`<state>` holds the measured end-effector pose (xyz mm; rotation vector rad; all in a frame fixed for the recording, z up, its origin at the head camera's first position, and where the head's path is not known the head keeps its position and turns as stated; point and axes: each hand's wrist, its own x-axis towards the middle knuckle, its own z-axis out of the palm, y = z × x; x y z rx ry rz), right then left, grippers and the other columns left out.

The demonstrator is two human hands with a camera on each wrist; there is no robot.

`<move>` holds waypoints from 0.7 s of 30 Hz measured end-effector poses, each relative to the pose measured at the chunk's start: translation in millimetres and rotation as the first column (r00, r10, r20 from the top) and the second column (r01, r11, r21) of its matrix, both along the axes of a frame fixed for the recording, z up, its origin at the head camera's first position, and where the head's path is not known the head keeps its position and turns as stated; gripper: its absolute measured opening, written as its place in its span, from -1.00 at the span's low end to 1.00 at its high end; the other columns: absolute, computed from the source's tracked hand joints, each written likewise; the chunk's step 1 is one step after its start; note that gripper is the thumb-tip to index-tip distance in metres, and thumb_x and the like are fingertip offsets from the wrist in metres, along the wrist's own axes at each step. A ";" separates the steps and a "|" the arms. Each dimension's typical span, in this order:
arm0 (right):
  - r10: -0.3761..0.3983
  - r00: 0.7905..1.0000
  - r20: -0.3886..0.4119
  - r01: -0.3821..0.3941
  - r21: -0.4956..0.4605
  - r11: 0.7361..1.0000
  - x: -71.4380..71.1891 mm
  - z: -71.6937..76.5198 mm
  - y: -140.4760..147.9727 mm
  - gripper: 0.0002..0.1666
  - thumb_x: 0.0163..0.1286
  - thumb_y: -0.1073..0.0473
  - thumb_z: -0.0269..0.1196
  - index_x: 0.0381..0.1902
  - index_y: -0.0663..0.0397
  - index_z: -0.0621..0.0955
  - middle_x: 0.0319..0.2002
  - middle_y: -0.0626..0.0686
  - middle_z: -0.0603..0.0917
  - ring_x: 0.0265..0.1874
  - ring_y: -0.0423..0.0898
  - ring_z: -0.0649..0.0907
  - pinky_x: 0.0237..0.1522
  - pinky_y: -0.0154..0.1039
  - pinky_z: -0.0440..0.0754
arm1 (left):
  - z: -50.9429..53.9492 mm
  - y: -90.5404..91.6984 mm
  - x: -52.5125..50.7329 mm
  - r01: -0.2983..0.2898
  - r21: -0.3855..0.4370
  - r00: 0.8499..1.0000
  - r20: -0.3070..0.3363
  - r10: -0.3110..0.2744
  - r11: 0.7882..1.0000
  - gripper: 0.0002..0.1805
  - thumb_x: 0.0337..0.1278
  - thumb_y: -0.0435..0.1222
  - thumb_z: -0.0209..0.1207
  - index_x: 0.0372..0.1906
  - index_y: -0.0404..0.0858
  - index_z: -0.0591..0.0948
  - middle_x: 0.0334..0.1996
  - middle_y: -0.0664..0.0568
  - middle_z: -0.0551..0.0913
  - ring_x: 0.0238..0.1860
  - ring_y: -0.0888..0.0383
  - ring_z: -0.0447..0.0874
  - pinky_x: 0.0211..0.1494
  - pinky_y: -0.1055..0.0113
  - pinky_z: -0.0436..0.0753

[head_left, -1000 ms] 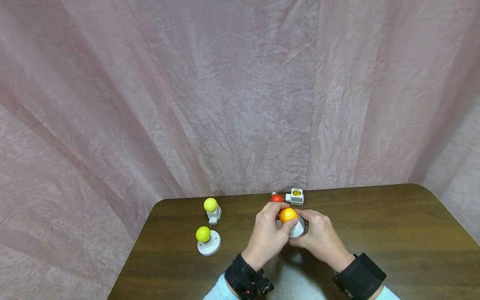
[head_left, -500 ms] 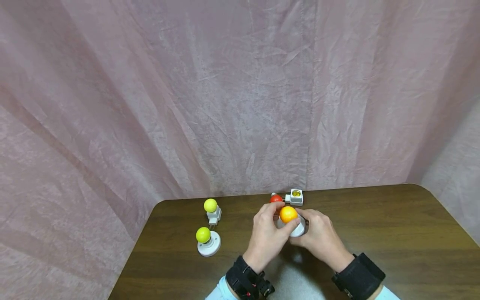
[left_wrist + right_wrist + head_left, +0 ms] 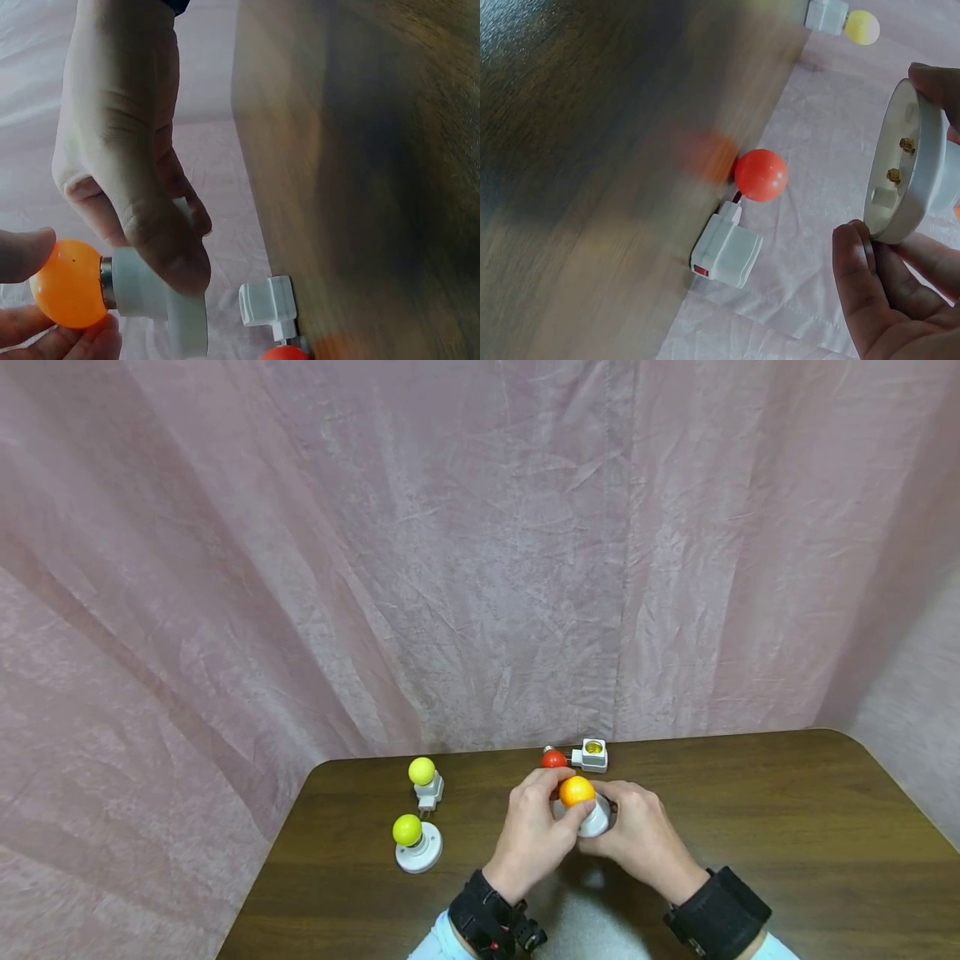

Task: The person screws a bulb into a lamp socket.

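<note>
Above the table, an orange round bulb (image 3: 577,790) stands in a white round lamp holder (image 3: 597,821). My left hand (image 3: 532,831) pinches the bulb between thumb and fingers. The holder's rim is gripped by my right hand (image 3: 645,835). In the left wrist view a strip of the bulb's metal cap (image 3: 109,283) shows between the orange globe and the white socket. The holder's hollow underside (image 3: 889,161), with two brass terminals, faces the right wrist camera. How deep the cap's thread sits is hidden inside the socket.
Behind my hands lie a red bulb (image 3: 554,758) and a white square plug-in socket (image 3: 592,755). At the left, one yellow-green bulb (image 3: 422,770) sits in a plug-in socket (image 3: 429,793), another (image 3: 407,830) in a white round holder (image 3: 420,857). A pink curtain (image 3: 480,568) hangs behind the table.
My left fingers shift slightly around the orange bulb, and the bulb and holder move a little. The right hand keeps its hold on the holder. The other things stay put.
</note>
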<state>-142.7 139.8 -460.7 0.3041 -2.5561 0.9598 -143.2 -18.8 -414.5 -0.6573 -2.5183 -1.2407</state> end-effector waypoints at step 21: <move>-0.031 0.997 0.072 0.035 -0.056 0.998 0.5 3.0 -1.3 -0.19 -0.45 -0.09 0.57 -0.10 0.04 0.66 -0.27 -0.05 0.69 -0.36 -0.18 0.61 -0.35 -0.24 0.58 | -0.2 -1.7 -3.8 -0.055 0.071 0.998 0.013 0.054 0.996 -0.50 -0.10 -0.05 0.38 -0.01 -0.18 0.60 -0.17 0.15 0.62 -0.22 0.31 0.60 -0.12 0.36 0.63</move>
